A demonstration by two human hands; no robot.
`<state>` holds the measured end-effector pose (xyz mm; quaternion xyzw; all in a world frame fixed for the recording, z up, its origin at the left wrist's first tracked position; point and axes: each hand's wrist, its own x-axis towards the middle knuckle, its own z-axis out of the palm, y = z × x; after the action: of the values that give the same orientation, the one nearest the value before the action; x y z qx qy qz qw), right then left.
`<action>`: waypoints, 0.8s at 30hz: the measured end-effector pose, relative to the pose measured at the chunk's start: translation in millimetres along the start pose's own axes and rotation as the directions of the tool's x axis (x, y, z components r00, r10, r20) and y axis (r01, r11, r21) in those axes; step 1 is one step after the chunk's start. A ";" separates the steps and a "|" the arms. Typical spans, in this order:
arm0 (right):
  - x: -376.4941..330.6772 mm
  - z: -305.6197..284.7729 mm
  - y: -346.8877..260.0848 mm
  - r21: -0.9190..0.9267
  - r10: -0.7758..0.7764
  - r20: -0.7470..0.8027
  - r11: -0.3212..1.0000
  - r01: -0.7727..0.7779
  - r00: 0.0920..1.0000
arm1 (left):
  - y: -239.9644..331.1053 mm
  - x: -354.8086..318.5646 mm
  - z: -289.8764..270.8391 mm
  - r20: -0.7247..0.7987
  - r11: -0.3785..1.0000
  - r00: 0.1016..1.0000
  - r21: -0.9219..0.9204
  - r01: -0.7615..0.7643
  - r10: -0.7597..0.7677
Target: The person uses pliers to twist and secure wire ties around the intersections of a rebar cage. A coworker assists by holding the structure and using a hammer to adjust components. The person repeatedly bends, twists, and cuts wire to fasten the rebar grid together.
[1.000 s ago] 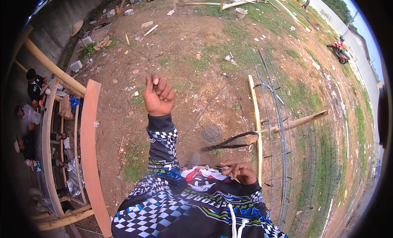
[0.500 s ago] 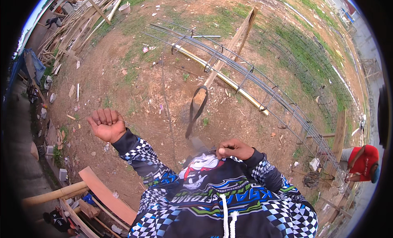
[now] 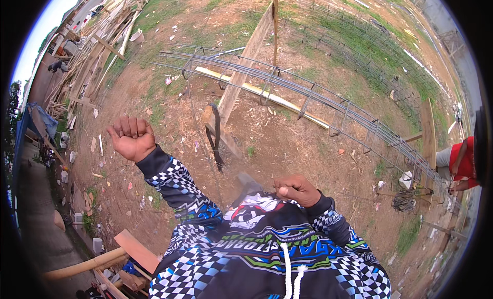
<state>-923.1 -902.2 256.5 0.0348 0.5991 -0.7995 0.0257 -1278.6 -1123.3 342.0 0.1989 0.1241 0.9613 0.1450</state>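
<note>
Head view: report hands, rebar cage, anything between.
Left hand curled, held out; right hand curled, close in; nothing visibly held. Rebar cage ahead, apart from both. Black strap on its near side.

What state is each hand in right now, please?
Left hand: closed in a loose fist, nothing visible in it.
Right hand: curled closed; whether it holds anything cannot be told.
</note>
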 end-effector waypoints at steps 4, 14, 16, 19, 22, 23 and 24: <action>-49.5 -4.1 4.9 -0.338 -0.371 -0.073 0.883 0.327 0.926 | -39.1 -24.8 4.5 -0.026 0.985 0.986 -0.038 0.167 -0.168; -166.9 -11.9 11.4 -0.571 -0.288 -0.395 0.821 0.012 0.872 | -161.6 -57.1 38.2 0.028 0.886 0.894 -0.126 0.446 -0.446; -182.2 -14.5 11.8 -0.439 -0.228 -0.461 0.899 0.003 0.858 | -192.2 -63.2 58.0 0.125 0.834 0.848 -0.157 0.530 -0.515; -196.6 -24.2 23.7 -0.335 -0.206 -0.450 0.941 0.049 0.869 | -226.7 -62.2 82.8 0.244 0.777 0.785 -0.153 0.610 -0.569; -201.0 -14.8 27.6 -0.261 -0.148 -0.457 0.965 0.027 0.877 | -264.0 -50.1 94.8 0.262 0.742 0.749 -0.147 0.654 -0.608; -200.7 -7.1 13.4 -0.145 -0.116 -0.467 0.988 0.053 0.877 | -276.2 -42.8 95.0 0.312 0.711 0.720 -0.166 0.684 -0.620; -202.2 -2.4 9.1 -0.021 -0.081 -0.445 0.997 0.080 0.892 | -289.5 -39.7 97.8 0.322 0.691 0.701 -0.166 0.703 -0.636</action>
<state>-720.8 -902.6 264.7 0.1923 0.5907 -0.7701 -0.1451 -1136.3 -850.2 329.5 0.2314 0.0346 0.8164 0.5280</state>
